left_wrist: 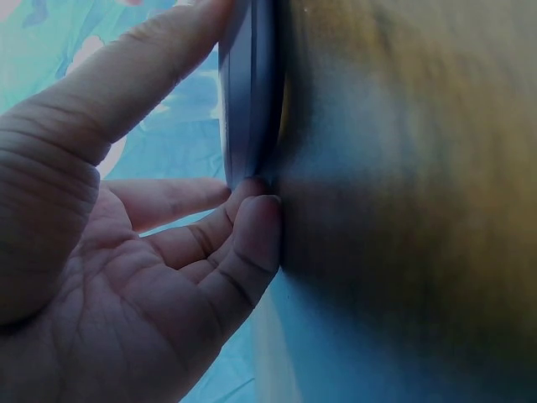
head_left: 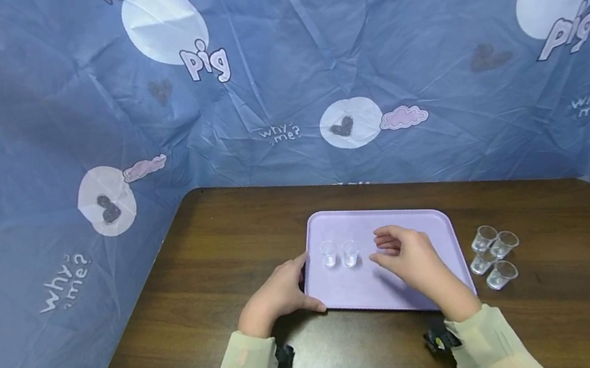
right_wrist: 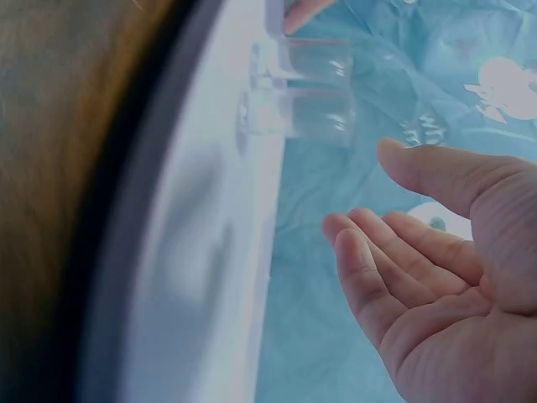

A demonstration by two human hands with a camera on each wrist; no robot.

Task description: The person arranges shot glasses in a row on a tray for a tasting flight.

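Note:
A light purple tray lies on the wooden table. Two small clear cups, a left one and a right one, stand side by side on its left half. My left hand holds the tray's near left corner, thumb along the front edge and fingers at the left edge; the left wrist view shows its fingertips against the rim. Above the tray, to the right of the cups, my right hand hovers with fingers loosely bent and apart. Nothing is between its thumb and fingers in the right wrist view.
Several more clear cups stand in a cluster on the table, just right of the tray. A blue printed cloth hangs behind the table and along its left side.

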